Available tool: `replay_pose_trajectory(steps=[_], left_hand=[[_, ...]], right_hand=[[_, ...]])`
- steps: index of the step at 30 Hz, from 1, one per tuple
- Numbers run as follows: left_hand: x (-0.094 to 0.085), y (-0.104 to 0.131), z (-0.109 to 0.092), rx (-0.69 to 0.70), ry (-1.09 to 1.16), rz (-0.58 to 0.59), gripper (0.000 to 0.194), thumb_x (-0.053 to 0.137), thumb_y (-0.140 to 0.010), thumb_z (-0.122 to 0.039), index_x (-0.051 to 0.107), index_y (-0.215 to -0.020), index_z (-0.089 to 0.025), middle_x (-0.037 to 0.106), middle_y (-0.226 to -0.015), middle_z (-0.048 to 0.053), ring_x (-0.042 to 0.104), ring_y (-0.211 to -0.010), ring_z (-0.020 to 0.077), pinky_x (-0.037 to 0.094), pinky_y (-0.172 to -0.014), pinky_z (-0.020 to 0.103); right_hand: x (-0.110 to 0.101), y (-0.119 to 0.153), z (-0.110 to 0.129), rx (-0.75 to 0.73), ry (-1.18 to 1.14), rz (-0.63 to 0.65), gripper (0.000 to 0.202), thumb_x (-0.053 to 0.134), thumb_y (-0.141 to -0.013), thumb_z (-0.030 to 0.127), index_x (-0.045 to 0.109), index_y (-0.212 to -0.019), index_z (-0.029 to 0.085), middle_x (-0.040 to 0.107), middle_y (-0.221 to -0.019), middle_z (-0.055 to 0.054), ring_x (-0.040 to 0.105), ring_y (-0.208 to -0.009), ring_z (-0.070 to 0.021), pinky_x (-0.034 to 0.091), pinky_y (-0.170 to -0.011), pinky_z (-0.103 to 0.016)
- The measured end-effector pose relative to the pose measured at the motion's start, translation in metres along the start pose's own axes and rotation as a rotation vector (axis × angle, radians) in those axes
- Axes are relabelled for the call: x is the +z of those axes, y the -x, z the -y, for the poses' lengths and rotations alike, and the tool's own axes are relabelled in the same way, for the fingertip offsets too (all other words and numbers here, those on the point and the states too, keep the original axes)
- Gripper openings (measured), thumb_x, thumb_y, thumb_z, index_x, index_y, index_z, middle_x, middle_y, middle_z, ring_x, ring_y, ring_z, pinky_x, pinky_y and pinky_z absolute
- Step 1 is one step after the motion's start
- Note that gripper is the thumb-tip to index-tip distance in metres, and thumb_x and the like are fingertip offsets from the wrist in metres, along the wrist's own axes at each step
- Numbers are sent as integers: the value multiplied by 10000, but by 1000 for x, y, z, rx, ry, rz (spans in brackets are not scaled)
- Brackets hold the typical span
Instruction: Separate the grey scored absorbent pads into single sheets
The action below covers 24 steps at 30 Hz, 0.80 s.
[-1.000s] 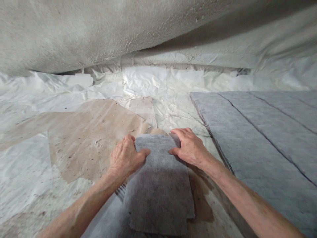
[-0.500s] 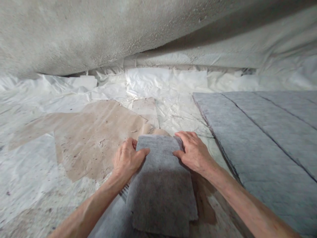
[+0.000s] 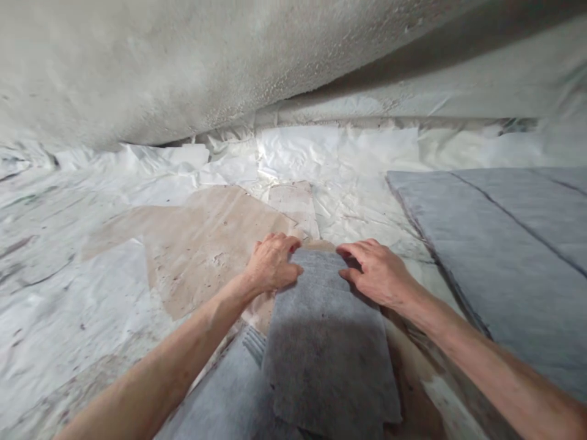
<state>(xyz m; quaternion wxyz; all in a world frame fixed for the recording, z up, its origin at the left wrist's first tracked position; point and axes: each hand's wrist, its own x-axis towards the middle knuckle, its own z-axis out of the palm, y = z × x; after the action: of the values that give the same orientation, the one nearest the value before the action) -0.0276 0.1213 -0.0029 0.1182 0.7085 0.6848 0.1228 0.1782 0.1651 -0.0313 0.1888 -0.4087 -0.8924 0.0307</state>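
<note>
Both hands moved closer together on felt (image 3: 328, 348) far edge. Left hand (image 3: 271, 264), right hand (image 3: 378, 273) gripping it; felt pushed forward over floor sheet (image 3: 92, 293).

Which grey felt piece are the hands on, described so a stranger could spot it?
Start from the wide grey felt panels laid side by side at the right. Left of them, across a strip of white plastic sheeting, lies a narrow grey felt strip. The left hand and right hand grip its far end, and it alone overlaps another piece.
</note>
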Motion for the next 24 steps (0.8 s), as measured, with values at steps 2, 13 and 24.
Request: replay_pose_trajectory(steps=[2,13,24], left_hand=[[1,-4,1,7,-8,7,455,595,-625,-255,637,-1078,-246,616,-1007,56,529,-1005,270,428,-877,441],[7,-4,8,5,44,-22,520,619,-627,-270,625,-1147,-264,570,-1171,52,473,-1105,273,399,-962,437],[11,-5,13,4,76,-28,578,620,-630,-302,575,-1202,-232,588,-1135,55,473,-1095,276,383,-961,435]], right_hand=[[3,-3,-5,16,-10,-11,469,970,-661,-71,672,-972,113,590,-879,16,517,-890,-234,432,-741,-307],[16,-19,-11,142,-39,22,409,846,-786,-135,580,-684,159,545,-728,41,534,-799,-190,385,-638,-256],[6,-16,-7,57,81,53,333,921,-816,5,644,-789,188,591,-794,70,554,-827,-195,316,-660,-296]])
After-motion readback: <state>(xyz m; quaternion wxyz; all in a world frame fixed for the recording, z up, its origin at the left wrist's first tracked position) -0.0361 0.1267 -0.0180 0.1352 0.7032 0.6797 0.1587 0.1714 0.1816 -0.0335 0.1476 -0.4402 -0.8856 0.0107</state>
